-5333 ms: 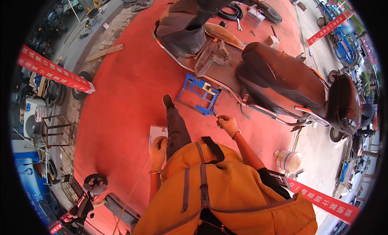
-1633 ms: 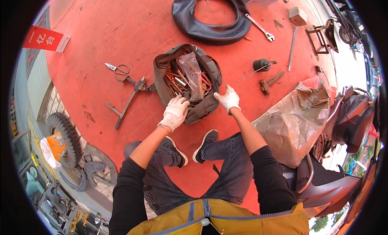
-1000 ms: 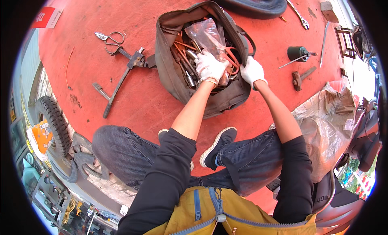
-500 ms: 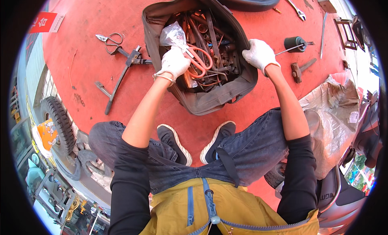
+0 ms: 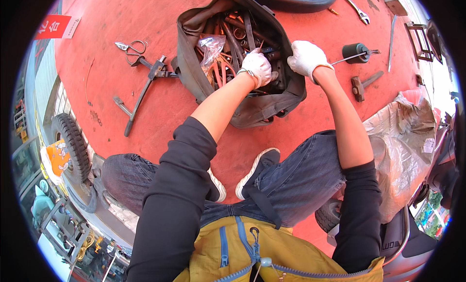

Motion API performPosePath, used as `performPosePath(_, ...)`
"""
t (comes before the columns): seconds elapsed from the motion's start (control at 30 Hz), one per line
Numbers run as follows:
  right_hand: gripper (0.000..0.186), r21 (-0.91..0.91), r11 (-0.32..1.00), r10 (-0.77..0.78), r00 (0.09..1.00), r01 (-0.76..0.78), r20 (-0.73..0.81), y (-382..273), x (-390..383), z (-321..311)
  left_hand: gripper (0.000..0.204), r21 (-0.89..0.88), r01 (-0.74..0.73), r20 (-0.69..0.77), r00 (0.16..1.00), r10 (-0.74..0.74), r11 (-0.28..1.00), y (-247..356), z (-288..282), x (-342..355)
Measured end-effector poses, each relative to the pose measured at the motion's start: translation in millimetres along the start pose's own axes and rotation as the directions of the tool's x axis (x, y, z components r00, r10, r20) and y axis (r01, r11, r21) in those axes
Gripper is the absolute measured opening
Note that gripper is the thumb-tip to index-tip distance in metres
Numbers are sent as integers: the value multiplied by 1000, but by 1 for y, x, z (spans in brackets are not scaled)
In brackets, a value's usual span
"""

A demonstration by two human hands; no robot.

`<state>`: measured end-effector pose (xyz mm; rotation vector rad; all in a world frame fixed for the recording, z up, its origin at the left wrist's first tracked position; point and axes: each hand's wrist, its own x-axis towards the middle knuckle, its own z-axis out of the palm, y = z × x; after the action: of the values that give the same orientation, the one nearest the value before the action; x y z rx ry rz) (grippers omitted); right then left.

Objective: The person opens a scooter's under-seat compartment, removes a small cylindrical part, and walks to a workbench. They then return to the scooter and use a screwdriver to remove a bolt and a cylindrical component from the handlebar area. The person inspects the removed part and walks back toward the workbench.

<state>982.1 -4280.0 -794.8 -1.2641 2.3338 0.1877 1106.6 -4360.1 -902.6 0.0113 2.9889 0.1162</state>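
Note:
A dark fabric tool bag (image 5: 191, 71) stands with its top spread wide, full of jumbled metal tools. My left hand (image 5: 257, 68), in a white knitted glove, reaches into it, fingers curled down among the tools; what they grip is hidden. My right hand (image 5: 307, 58), gloved alike, is closed on the bag's right rim. Left of my left hand, the red handles (image 5: 223, 71) of a cutting tool rest beside a clear plastic bag (image 5: 211, 46).
On the red floor, scissors (image 5: 131, 47) and a black metal clamp-like tool (image 5: 145, 88) lie left. To the right are a dark green can (image 5: 356, 53) with a thin rod, a hammer (image 5: 359, 88) and an adjustable wrench (image 5: 357, 10). Plastic sheeting (image 5: 398, 146) lies nearer.
My left hand has let go of the red-handled tool and plastic bag and moved right, deeper among the tools. My right hand stays on the rim, and the tool bag has shifted slightly.

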Motion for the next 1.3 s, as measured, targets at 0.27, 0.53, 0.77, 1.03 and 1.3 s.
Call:
performPosePath(0.27,25,93,995,19,999,-24,47,4,-11,-7,37,160,-82,-107,989,100,984,-13,31,-46)
performPosePath(0.53,23,149,988,27,999,-24,-19,-6,-22,-7,63,195,33,480,868,-125,980,-17,48,-39)
performPosePath(0.77,23,113,993,18,1000,-18,-4,-7,-10,17,70,181,90,327,934,-146,979,-11,25,-67)
performPosePath(1.03,22,111,994,5,996,-15,85,-7,-5,21,65,94,147,45,987,-152,985,-5,7,-94)
performPosePath(1.3,25,95,995,-20,985,4,170,-8,-9,4,61,84,181,-38,983,-178,980,7,-14,-111)
